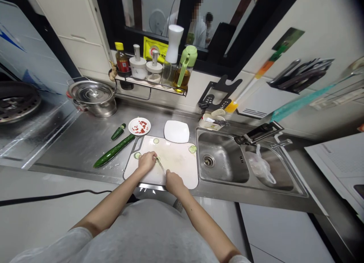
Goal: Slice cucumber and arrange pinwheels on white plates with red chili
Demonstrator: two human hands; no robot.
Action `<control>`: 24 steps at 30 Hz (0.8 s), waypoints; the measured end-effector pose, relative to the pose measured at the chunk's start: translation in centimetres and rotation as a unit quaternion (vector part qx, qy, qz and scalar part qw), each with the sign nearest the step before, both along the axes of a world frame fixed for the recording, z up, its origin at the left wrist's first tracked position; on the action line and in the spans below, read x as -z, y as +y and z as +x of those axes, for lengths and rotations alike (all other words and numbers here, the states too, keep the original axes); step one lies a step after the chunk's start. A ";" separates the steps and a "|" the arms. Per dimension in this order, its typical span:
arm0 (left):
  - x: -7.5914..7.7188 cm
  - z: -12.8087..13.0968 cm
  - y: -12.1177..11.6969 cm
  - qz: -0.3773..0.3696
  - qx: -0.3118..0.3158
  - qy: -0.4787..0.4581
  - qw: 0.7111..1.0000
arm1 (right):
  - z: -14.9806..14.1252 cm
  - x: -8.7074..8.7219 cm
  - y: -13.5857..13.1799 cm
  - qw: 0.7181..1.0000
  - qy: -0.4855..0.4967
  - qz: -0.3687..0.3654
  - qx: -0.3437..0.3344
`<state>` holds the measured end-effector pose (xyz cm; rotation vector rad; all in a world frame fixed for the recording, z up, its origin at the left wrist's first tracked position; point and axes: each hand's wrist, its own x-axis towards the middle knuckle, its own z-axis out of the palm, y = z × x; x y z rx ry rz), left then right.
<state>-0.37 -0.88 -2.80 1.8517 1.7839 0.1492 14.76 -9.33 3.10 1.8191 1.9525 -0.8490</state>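
Note:
A white cutting board [182, 168] lies on the steel counter in front of me. My right hand [174, 183] is closed round the handle of a knife [161, 166], whose blade slants up and left across the board. My left hand [146, 162] has its fingers curled, fingertips against a small cucumber slice [158, 159] by the blade's tip; the fingers partly hide the contact. Other cucumber slices lie on the board: one at the top [156, 141], one left of my left hand [137, 155], and a few overlapping at the right edge [192, 149].
A whole cucumber [114, 151] and a cut cucumber piece [118, 132] lie left of the board. Behind it stand a plate with chopped red bits [139, 126] and a white square plate [176, 131]. The sink [224, 172] is right, a lidded pot [101, 100] back left, a condiment rack [150, 83] behind.

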 end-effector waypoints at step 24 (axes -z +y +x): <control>-0.5 0.1 0.1 -0.009 0.013 0.012 1.000 | 1.1 0.0 -0.5 1.000 -0.002 -0.006 -0.015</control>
